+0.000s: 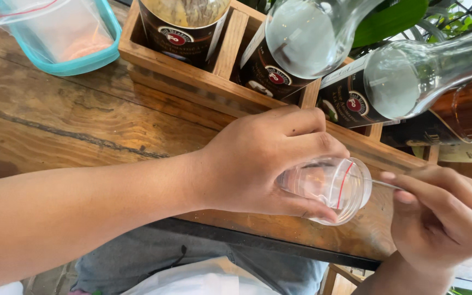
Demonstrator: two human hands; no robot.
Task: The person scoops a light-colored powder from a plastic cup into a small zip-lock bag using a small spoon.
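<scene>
Clear plastic jar sits gripped in my left hand above the wooden surface; my right hand pinches a thin clear stick at its mouth.

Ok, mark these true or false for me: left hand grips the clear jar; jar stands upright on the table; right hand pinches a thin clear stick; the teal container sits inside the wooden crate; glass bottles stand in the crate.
1. The left hand grips the clear jar: true.
2. The jar stands upright on the table: false, it is tilted on its side, held up.
3. The right hand pinches a thin clear stick: true.
4. The teal container sits inside the wooden crate: false, it lies beside it.
5. Glass bottles stand in the crate: true.
</scene>
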